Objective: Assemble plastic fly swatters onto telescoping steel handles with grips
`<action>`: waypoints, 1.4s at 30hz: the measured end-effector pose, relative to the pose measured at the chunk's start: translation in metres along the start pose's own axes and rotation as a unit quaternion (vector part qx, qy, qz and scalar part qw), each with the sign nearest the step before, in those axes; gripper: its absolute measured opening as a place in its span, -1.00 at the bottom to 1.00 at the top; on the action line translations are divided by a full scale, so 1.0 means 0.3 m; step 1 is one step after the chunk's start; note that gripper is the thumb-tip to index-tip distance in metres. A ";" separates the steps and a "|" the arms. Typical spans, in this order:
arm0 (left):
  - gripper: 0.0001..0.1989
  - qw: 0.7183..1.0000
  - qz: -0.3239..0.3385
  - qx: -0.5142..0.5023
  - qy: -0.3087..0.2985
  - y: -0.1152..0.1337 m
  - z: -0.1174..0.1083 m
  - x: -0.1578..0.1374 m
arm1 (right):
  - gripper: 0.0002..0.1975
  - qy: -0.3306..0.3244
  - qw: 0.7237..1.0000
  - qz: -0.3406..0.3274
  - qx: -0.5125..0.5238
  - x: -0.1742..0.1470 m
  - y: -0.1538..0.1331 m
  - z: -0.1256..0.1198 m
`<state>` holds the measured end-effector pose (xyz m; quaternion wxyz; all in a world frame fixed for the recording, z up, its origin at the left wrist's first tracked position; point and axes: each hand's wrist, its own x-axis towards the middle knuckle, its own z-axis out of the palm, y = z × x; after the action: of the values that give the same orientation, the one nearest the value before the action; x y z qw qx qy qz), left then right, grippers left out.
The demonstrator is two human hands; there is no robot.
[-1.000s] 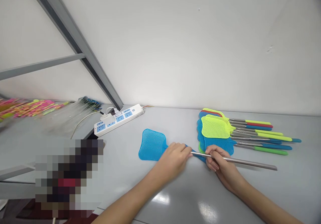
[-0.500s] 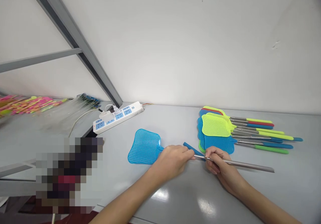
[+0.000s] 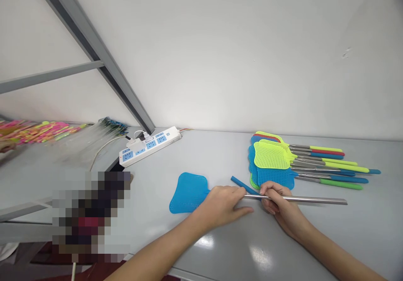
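A blue fly swatter head point(image 3: 189, 192) with a mesh paddle is on the left of my hands. My left hand point(image 3: 225, 203) is closed over the swatter's neck where the metal shaft begins, its thumb held away. To its right, my right hand point(image 3: 281, 207) pinches the silver metal rod point(image 3: 317, 200), which sticks out well past the fingers. A loose blue tube point(image 3: 242, 184) lies at an angle just behind the rod. One end of it disappears by my right fingertips, and I cannot tell if they touch it.
Finished-looking fly swatters point(image 3: 272, 155) in yellow, blue, red and green are piled at the back right. A white power strip point(image 3: 151, 146) with plugs stands left of centre. Pink and yellow items point(image 3: 44, 132) lie far left, near a grey metal frame point(image 3: 103, 63). A pixelated patch hides the lower left.
The swatter has shifted right and its paddle has turned about the shaft. My left thumb has lifted off the shaft. The rod's far end has risen slightly.
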<state>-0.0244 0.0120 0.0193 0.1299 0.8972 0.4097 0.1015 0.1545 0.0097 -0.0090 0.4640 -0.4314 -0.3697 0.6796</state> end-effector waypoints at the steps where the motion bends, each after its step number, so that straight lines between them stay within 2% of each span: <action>1: -0.72 1.000 0.000 0.001 0.000 -0.002 0.005 0.000 | -0.87 0.001 1.000 0.000 0.001 0.000 0.000 0.001; 13: -0.73 0.999 -0.020 0.027 0.017 -0.007 0.031 0.013 | -0.88 0.011 1.000 -0.009 -0.008 -0.009 -0.001 0.007; 20: -0.62 0.999 -0.023 0.025 0.021 -0.003 0.008 0.015 | -0.87 -0.007 0.999 -0.017 -0.037 -0.002 -0.003 0.009; 31: -0.61 0.996 0.006 0.083 0.025 -0.025 -0.024 0.015 | -0.88 -0.018 0.999 -0.021 -0.043 -0.020 -0.025 0.015; 37: -0.61 0.995 0.015 0.094 0.032 -0.042 -0.034 0.010 | -0.88 -0.006 0.999 -0.019 -0.050 -0.019 -0.032 0.001; 42: -0.63 0.994 -0.003 0.093 0.050 -0.085 -0.055 -0.002 | -0.90 0.034 0.999 -0.016 0.000 -0.009 -0.066 -0.020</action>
<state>-0.0475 0.0300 0.0268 0.0251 0.8980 0.4259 0.1077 0.1668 0.0137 0.0075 0.4869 -0.4483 -0.3611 0.6569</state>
